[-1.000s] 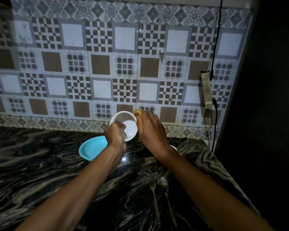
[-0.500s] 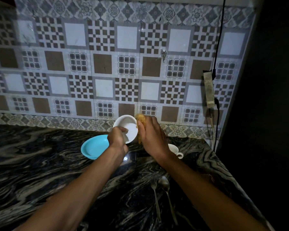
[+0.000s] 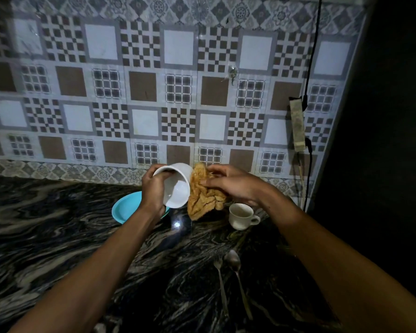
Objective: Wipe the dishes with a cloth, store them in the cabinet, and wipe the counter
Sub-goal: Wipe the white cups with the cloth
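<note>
My left hand (image 3: 154, 188) grips a white bowl (image 3: 177, 188) by its rim and holds it tilted on its side above the counter, its opening facing me. My right hand (image 3: 233, 183) holds a crumpled orange-brown cloth (image 3: 203, 193) against the bowl's right outer side. A turquoise plate (image 3: 127, 207) lies on the dark marbled counter (image 3: 58, 236) just left of and under my left hand. A white cup (image 3: 241, 216) with a handle stands below my right hand. A fork (image 3: 221, 282) and a spoon (image 3: 237, 277) lie side by side nearer to me.
A patterned tiled wall (image 3: 142, 92) rises right behind the dishes. A power strip (image 3: 297, 123) with black cables (image 3: 310, 56) hangs on the wall at the right. The counter's right edge drops into darkness.
The bowl has turned more onto its side. My right hand has drawn back to the right, showing the cloth and uncovering the white cup.
</note>
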### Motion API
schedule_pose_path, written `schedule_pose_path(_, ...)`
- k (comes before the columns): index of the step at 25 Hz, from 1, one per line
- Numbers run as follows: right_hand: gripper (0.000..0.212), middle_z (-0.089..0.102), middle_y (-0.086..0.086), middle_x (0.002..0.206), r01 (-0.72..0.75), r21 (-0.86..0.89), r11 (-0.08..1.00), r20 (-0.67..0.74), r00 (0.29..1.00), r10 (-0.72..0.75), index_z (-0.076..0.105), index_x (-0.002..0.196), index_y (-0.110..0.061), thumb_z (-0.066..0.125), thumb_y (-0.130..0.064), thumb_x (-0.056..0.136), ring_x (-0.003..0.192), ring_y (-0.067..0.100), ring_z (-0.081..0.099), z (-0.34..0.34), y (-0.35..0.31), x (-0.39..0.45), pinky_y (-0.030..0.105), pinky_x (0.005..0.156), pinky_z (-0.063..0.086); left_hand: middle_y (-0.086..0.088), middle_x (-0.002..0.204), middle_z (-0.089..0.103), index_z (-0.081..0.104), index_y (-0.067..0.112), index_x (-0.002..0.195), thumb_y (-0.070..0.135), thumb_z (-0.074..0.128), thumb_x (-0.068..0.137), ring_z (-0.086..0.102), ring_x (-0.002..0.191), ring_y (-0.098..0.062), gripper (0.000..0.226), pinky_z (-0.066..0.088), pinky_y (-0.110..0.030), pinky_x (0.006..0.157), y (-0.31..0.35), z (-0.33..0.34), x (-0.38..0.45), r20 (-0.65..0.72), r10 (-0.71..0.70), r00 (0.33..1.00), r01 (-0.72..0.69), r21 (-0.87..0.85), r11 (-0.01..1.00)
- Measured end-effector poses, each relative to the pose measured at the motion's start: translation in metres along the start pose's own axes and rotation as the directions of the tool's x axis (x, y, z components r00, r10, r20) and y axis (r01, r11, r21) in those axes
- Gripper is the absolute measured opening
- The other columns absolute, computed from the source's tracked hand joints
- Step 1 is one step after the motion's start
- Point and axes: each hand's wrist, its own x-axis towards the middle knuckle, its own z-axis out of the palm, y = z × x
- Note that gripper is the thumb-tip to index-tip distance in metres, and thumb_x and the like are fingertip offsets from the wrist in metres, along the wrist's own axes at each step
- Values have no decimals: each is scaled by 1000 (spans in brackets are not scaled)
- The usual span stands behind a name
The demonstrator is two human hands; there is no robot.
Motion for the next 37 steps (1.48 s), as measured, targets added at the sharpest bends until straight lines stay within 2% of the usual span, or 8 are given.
schedule_pose_path(6, 37, 59, -2, 118, 61, -303, 951, -138, 985, -107, 49, 127, -17, 59, -27, 93, 102, 13, 56, 6, -4, 2, 28, 85, 46, 2, 82, 58, 56, 21, 76, 4, 54, 88, 49, 76, -16, 21, 38, -26, 61, 4, -1, 5, 26, 34, 999, -34, 10, 999)
schedule_pose_path(10, 29, 64, -5, 106, 53, -70, 996, -316, 946, -73, 54, 123, -17, 52, -30, 96, 93, 13, 63, 5, -7, 3, 30, 84, 52, 3, 80, 58, 56, 20, 78, 3, 51, 90, 50, 72, -14, 21, 38, -26, 59, 9, 0, 4, 12, 24, 1000, -23, -27, 999)
schedule_pose_path(12, 31, 66, -4, 106, 15, 62, 998, -197, 980, -2, 55, 120, -24, 59, -34, 92, 94, 13, 63, 0, -11, 0, 32, 85, 53, 1, 80, 60, 58, 19, 80, 4, 51, 90, 52, 73, -16, 19, 40, -27, 60, 8, 0, 5, 12, 2, 1000, -1, -47, 999)
schedule_pose_path(17, 86, 54, -3, 130, -4, -133, 991, -83, 997, -7, 26, 148, -21, 76, -25, 79, 105, 8, 49, -1, -11, -11, 21, 91, 38, -1, 80, 59, 58, 20, 77, 4, 51, 90, 53, 72, -17, 22, 41, -28, 60, 7, 5, 1, 19, -29, 999, 29, -49, 998)
schedule_pose_path(22, 79, 56, -3, 128, -50, -214, 975, -29, 999, 45, 33, 144, -18, 76, -16, 79, 100, 12, 54, 0, -18, -10, 19, 85, 43, 4, 87, 57, 54, 21, 75, 0, 50, 89, 48, 78, -18, 25, 36, -27, 60, 8, 2, 2, 112, 62, 992, -71, 79, 994)
schedule_pose_path(26, 69, 59, 9, 119, -135, -32, 990, -5, 991, 135, 36, 142, -12, 67, 5, 83, 76, 14, 65, -2, -19, -11, 18, 54, 57, 5, 89, 57, 54, 21, 76, 0, 50, 88, 48, 80, -17, 25, 37, -27, 60, 12, 4, 2, 164, 110, 980, -131, 127, 983)
schedule_pose_path(30, 55, 65, 15, 113, -168, 144, 975, 82, 984, 157, 48, 129, -8, 66, 11, 80, 87, 25, 69, 0, -18, -10, 35, 71, 61, 3, 83, 57, 55, 20, 74, -1, 49, 88, 48, 76, -17, 26, 37, -26, 59, 15, 8, -2, 89, 93, 992, -96, 35, 995)
schedule_pose_path(37, 56, 59, 10, 116, 82, -215, 973, -231, 964, -132, 47, 131, -15, 67, 4, 82, 80, 21, 67, 29, 1, -1, 38, 60, 61, 4, 80, 57, 56, 20, 73, -2, 55, 84, 49, 75, -13, 25, 39, -26, 59, 5, 2, 1, 21, 139, 990, -140, 63, 988)
